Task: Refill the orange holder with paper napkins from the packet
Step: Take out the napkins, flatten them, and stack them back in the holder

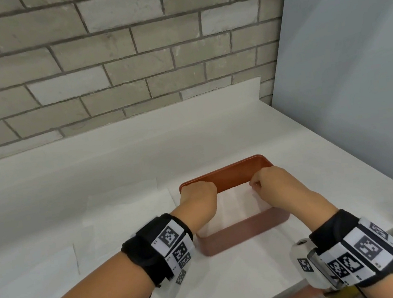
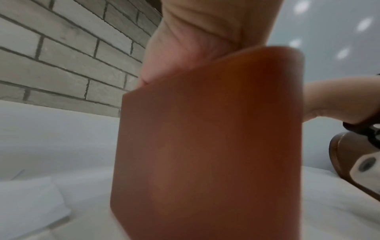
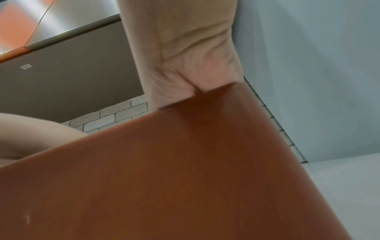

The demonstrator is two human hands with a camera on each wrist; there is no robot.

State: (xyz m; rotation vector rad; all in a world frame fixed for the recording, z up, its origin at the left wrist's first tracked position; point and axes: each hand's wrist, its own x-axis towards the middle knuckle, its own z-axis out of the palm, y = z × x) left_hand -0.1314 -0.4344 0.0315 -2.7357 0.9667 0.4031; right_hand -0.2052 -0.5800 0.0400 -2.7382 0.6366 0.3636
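Reaching into the orange holder (image 1: pixel 240 232), both hands' curled fingers (image 1: pixel 201 185) press the napkins (image 1: pixel 237 205)

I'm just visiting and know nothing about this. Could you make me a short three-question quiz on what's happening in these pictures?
1. True or false: both hands are inside the holder.
2. What white things lie in the holder: A) napkins B) cups C) spoons?
3. What wall stands behind the counter?

Key:
1. True: the left hand and right hand both reach over its rim.
2. A.
3. A brick wall.
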